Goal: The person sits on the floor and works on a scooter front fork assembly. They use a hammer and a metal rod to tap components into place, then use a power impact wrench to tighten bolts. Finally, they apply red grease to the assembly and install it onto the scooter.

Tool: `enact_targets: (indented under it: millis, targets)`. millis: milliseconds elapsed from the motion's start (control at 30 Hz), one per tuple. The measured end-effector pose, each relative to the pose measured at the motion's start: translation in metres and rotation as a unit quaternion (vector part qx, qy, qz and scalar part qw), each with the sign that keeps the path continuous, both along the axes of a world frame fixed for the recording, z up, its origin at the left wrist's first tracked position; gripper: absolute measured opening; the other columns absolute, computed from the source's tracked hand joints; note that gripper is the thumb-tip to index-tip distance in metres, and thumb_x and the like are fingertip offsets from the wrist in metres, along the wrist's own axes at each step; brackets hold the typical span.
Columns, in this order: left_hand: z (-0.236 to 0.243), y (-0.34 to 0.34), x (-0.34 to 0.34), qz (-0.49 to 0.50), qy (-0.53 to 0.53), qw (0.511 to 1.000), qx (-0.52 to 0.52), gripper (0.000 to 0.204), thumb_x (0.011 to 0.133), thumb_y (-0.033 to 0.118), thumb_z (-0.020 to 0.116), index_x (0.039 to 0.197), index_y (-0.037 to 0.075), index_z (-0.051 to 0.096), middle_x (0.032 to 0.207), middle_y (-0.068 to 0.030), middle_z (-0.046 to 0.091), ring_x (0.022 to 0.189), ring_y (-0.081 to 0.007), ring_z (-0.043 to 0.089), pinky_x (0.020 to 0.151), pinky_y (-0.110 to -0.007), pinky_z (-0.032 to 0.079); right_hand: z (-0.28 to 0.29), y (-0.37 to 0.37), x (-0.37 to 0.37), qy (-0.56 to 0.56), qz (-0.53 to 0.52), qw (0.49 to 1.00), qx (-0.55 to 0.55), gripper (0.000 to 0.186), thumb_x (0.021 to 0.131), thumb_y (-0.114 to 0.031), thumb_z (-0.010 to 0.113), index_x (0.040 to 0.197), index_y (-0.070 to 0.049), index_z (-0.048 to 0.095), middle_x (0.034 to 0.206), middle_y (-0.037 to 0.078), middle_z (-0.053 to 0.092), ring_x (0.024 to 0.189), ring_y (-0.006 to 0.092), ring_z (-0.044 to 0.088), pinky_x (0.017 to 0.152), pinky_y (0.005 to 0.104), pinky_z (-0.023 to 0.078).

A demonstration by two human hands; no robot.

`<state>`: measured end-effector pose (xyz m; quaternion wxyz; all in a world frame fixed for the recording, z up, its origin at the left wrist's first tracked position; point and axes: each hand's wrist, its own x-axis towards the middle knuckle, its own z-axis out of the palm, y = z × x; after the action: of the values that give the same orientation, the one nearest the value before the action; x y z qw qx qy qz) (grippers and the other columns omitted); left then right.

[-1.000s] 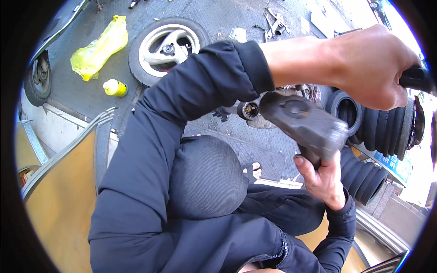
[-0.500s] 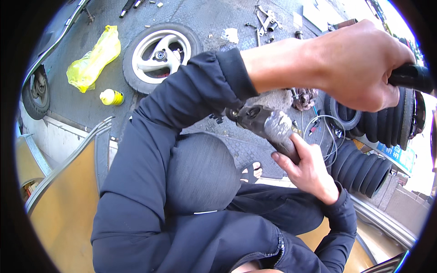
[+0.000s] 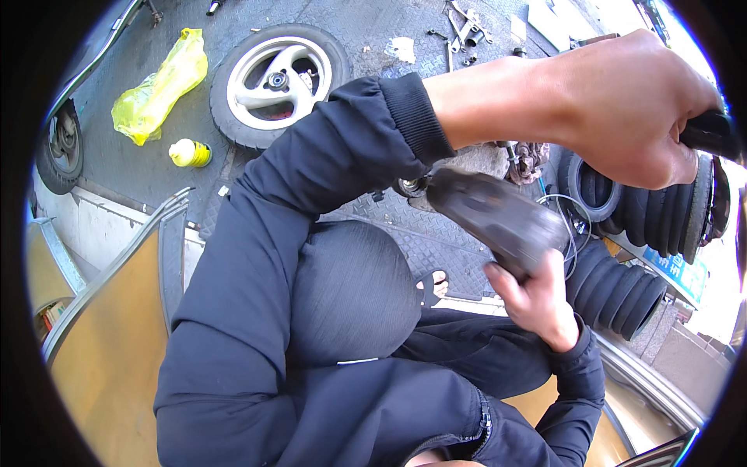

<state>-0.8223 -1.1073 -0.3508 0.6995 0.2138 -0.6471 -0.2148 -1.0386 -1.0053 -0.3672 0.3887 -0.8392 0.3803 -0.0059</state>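
My left hand [image 3: 634, 117] crosses to the upper right and is closed around a black handle [image 3: 704, 136], whose far part runs out of sight. My right hand [image 3: 533, 300] grips a dark, worn, hammer-shaped or power tool [image 3: 494, 214], blurred by motion, its exact kind unclear. The tool's upper-left end is beside a round metal part [image 3: 412, 187] under my left sleeve; whether they touch I cannot tell. A greasy grey assembly [image 3: 486, 159] lies partly hidden behind my left forearm, with a crumpled rag [image 3: 531, 165] beside it and thin hoses looping nearby.
Above lie a white-rimmed wheel [image 3: 276, 47], scattered wrenches [image 3: 467, 31], a yellow bag [image 3: 159, 86] and a yellow bottle [image 3: 191, 153]. Several tyres are stacked at right [image 3: 615, 288]. A standing wheel [image 3: 62, 148] and tan panels [image 3: 109, 335] are at left.
The tool in my right hand has shifted back and forth, blurring again now. My left hand dipped slightly left, then returned right, keeping hold of the black handle.
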Motion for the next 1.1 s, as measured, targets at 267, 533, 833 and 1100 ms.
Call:
enact_targets:
  millis: [267, 533, 833, 1100]
  targets:
    - [-0.012, -0.009, -0.005, 0.0, 0.018, 1.0, -0.008, 0.023, 0.077, 0.018, 0.074, 0.094, 0.002, 0.077, 0.077, -0.0165, 0.074, 0.074, -0.0329, 0.076, 0.07, -0.04, 0.06, -0.001, -0.011, 0.002, -0.012, -0.035, 0.999, 0.003, 0.033, 0.092, -0.024, 0.082, 0.102, 0.001, 0.062, 0.07, 0.022, 0.066, 0.061, 0.0403, 0.07, 0.061, 0.0374, 0.054]
    - [-0.017, -0.028, -0.013, 0.078, -0.002, 0.997, -0.023, 0.029, 0.076, 0.02, 0.078, 0.099, 0.002, 0.078, 0.08, -0.0193, 0.075, 0.074, -0.0335, 0.077, 0.07, -0.039, 0.061, -0.018, -0.028, -0.005, -0.042, -0.096, 0.995, 0.003, 0.044, 0.098, -0.036, 0.08, 0.093, 0.002, 0.057, 0.063, 0.02, 0.054, 0.053, 0.0293, 0.048, 0.058, 0.0379, 0.045]
    - [-0.012, -0.013, 0.004, -0.124, 0.073, 0.988, -0.064, 0.022, 0.092, -0.001, 0.062, 0.114, -0.003, 0.064, 0.083, -0.0019, 0.058, 0.073, -0.009, 0.055, 0.062, -0.026, 0.045, -0.013, -0.038, -0.01, 0.062, -0.046, 0.997, -0.003, 0.049, 0.096, -0.04, 0.081, 0.088, 0.0, 0.055, 0.062, 0.019, 0.05, 0.052, 0.0338, 0.051, 0.055, 0.0421, 0.043]
    - [-0.013, -0.027, 0.027, -0.087, 0.031, 0.996, 0.02, 0.017, 0.09, 0.002, 0.073, 0.098, 0.002, 0.058, 0.08, 0.0023, 0.055, 0.068, -0.0044, 0.051, 0.06, -0.023, 0.041, 0.013, -0.061, -0.056, -0.035, -0.177, 0.979, -0.097, 0.035, 0.099, -0.034, 0.078, 0.108, -0.001, 0.067, 0.067, 0.009, 0.057, 0.059, 0.0154, 0.053, 0.059, 0.0347, 0.046]
